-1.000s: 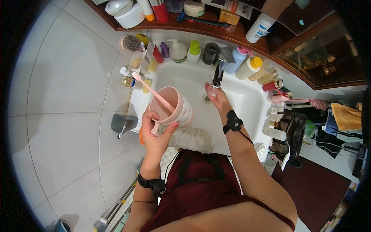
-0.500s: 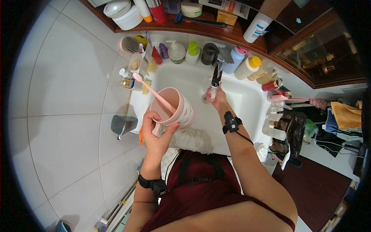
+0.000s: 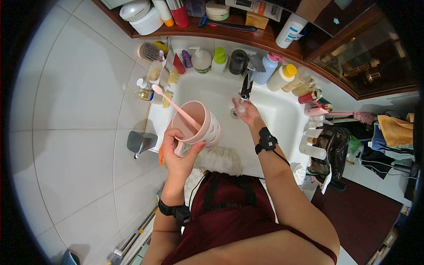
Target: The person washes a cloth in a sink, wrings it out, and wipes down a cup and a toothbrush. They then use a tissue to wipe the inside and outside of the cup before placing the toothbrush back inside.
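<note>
In the head view my left hand [image 3: 177,160] is closed around the handle side of a pink cup [image 3: 213,128] with cut-out shapes in its wall. A pink toothbrush [image 3: 179,109] leans inside the cup, its head sticking out at the upper left. Over the white sink [image 3: 212,97], my right hand [image 3: 250,114] lies palm up, fingers apart, just below the spout of the faucet [image 3: 247,86]. What looks like running water falls on its fingers. The drain [image 3: 234,113] shows beside that hand.
Along the sink's back rim stand several bottles, among them a pump bottle [image 3: 202,60] and a yellow-capped bottle [image 3: 282,77]. A wooden shelf [image 3: 185,32] overhangs them. A grey cup [image 3: 141,142] is at the left, and a light fluffy cloth [image 3: 219,160] lies at the front edge.
My right hand has come slightly toward me, away from the faucet, and its fingers have opened out. My left hand holds the cup and toothbrush in nearly the same place.
</note>
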`<action>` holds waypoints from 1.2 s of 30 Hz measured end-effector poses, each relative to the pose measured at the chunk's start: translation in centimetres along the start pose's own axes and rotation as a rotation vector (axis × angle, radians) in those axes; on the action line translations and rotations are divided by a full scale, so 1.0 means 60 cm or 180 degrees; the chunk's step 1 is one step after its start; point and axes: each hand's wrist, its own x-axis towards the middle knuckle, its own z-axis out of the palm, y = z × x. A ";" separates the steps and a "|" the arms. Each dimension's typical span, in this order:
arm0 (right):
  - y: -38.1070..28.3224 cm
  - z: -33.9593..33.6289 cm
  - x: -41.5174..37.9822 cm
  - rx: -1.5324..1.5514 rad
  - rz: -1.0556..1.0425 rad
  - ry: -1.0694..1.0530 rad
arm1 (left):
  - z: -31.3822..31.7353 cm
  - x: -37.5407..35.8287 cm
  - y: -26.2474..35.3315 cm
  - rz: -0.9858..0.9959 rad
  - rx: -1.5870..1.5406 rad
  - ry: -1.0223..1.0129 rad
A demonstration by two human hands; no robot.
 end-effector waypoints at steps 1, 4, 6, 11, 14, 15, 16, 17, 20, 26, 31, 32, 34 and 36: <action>0.002 -0.011 0.007 -0.0077 0.0054 -0.0063 | 0.000 -0.001 0.001 0.0009 0.0017 -0.0002; 0.002 -0.008 0.008 -0.0209 0.0124 -0.0120 | 0.002 -0.006 0.011 -0.0243 -0.0138 0.0000; 0.005 -0.001 -0.001 -0.0166 0.0048 0.0017 | 0.002 -0.008 0.010 -0.0177 -0.0119 0.0014; 0.003 -0.042 0.027 0.0414 0.0642 -0.0319 | 0.001 -0.016 0.009 -0.0195 -0.0130 0.0089; 0.004 -0.015 0.021 0.0215 0.0695 0.0324 | 0.000 -0.017 0.010 -0.0080 -0.0045 0.0095; 0.005 -0.004 0.020 0.0069 0.0656 0.0741 | 0.000 -0.016 0.008 0.0016 0.0004 0.0088; 0.004 0.005 0.017 0.0043 0.0651 0.0771 | 0.000 -0.016 0.007 0.0112 0.0054 0.0081; 0.003 0.014 0.014 0.0018 0.0645 0.0804 | 0.000 -0.017 0.009 0.0036 0.0019 0.0084; 0.013 -0.037 0.050 -0.0054 0.0524 0.0252 | 0.000 -0.020 0.012 -0.0087 -0.0082 0.0093; -0.001 0.026 0.005 0.0480 0.0206 -0.0026 | -0.003 -0.021 0.010 -0.0011 -0.0125 0.0104; -0.006 0.008 0.016 0.0742 0.0264 -0.0232 | -0.003 -0.020 0.007 -0.0027 -0.0126 0.0117; -0.007 0.007 0.018 0.0728 0.0264 -0.0208 | -0.002 -0.019 0.007 -0.0056 -0.0145 0.0115; -0.010 0.009 0.017 0.0745 0.0259 -0.0205 | -0.001 -0.018 0.005 -0.0112 -0.0185 0.0108; -0.014 0.010 0.012 0.0811 0.0253 -0.0245 | 0.001 -0.016 0.007 -0.0096 -0.0196 0.0071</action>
